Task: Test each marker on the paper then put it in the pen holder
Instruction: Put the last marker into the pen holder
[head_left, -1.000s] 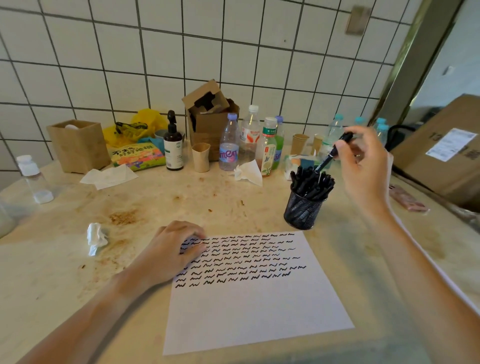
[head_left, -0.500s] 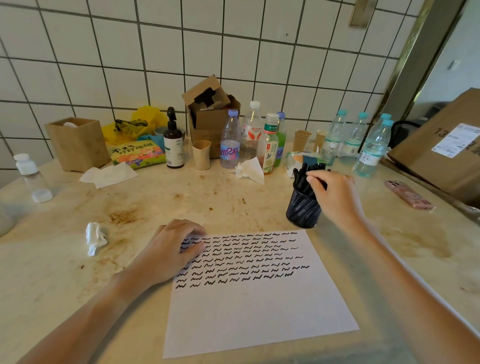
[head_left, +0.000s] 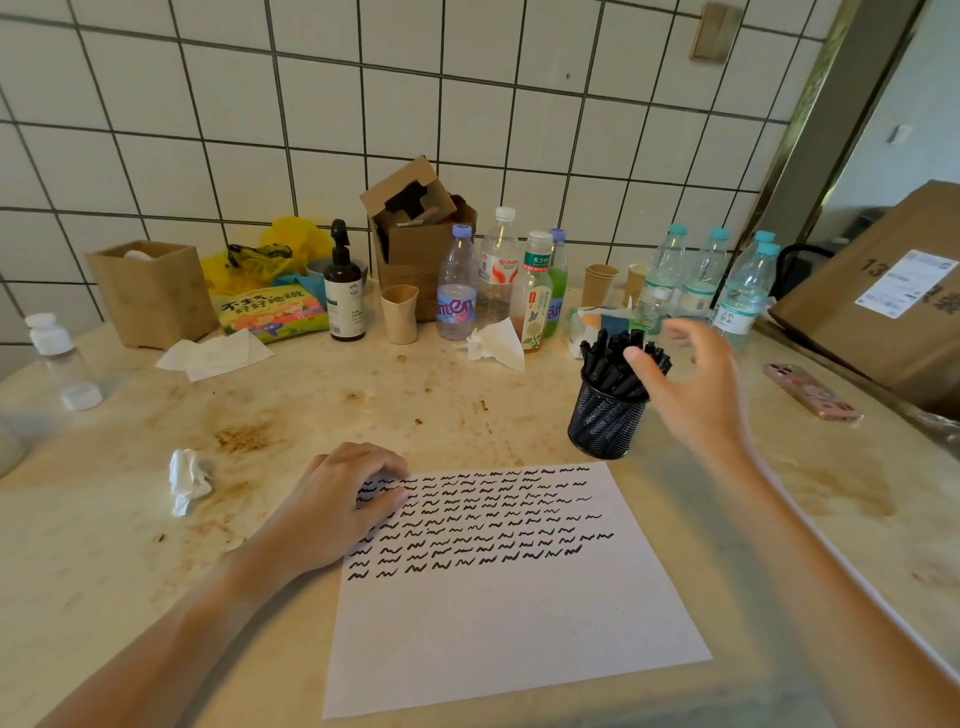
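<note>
Just left of the right grip (head_left: 693, 384), held apart and empty, the marker-filled pen holder (head_left: 605, 418) is seen, while the paper (head_left: 498, 597) is pressed by the left grip's (head_left: 340, 506) curled fingers.

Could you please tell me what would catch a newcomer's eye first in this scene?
Probably the white paper at centre, its upper half filled with rows of black squiggles, the left hand resting on its top-left corner. Next, the black mesh pen holder crammed with black markers just beyond it, the empty right hand beside it.
</note>
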